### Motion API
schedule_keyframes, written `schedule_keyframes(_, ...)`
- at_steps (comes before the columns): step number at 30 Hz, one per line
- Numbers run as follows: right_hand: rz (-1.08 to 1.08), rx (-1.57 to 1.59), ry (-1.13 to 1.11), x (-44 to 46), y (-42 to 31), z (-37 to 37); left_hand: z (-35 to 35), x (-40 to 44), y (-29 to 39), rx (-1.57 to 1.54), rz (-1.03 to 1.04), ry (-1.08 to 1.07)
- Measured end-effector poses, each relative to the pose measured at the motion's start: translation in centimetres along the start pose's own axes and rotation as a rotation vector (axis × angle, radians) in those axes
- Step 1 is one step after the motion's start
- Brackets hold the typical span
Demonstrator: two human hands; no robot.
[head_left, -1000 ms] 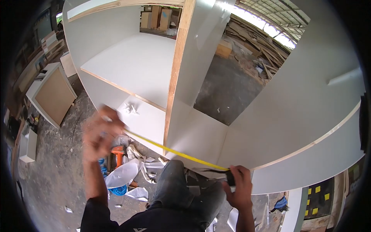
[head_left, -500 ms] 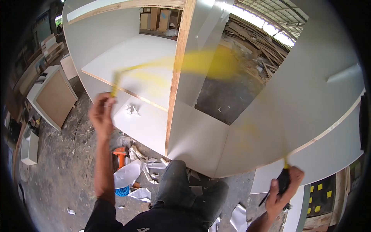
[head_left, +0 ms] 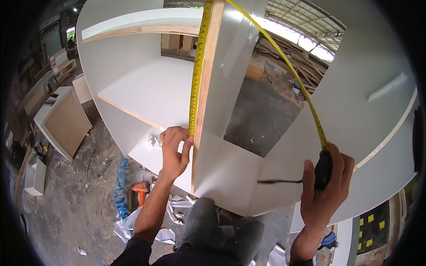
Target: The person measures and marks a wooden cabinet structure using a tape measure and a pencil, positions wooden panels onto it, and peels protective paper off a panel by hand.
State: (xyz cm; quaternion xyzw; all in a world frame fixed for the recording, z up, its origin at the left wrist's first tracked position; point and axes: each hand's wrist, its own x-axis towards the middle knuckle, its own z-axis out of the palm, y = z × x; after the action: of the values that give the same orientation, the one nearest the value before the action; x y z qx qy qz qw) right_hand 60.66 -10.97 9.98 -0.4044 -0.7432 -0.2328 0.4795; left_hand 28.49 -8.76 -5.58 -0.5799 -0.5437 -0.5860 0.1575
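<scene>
My left hand [head_left: 176, 150] pinches the end of a yellow measuring tape blade [head_left: 198, 75] beside the wooden front edge of an upright divider [head_left: 207, 84]. From there the blade runs up along that edge, arches over beyond the top of the view and comes down on the right. Its black case [head_left: 323, 170] is gripped in my right hand [head_left: 328, 190], with a dark strap hanging out to the left. Both hands are in front of a white cabinet carcass [head_left: 128, 57]. A white shelf [head_left: 146, 88] lies left of the divider, just behind my left hand.
On the floor below are an orange power tool [head_left: 140, 191], a coiled blue hose [head_left: 120, 186] and white scraps [head_left: 165, 236]. A small cabinet box [head_left: 64, 122] stands at the left. Wood offcuts [head_left: 288, 57] are piled behind the cabinet.
My left hand has moved right and down with the tape end to the divider's edge. My right hand has risen with the case. The blade, blurred before, now arches high and lies along the divider.
</scene>
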Motion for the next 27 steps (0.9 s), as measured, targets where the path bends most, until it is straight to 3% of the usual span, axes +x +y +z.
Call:
schedule_keyframes(14,-0.04,-0.039,0.015,0.0,0.4,0.8,1.3,-1.6,-1.8,-0.078,0.069,0.097)
schedule_keyframes(17,0.032,-0.029,-0.078,0.0,0.0,0.4,1.5,-1.6,-1.8,-0.107,0.038,0.11)
schedule_keyframes(27,-0.023,-0.049,-0.012,-0.1,0.5,1.3,2.5,-1.6,-1.5,-0.146,-0.015,0.181)
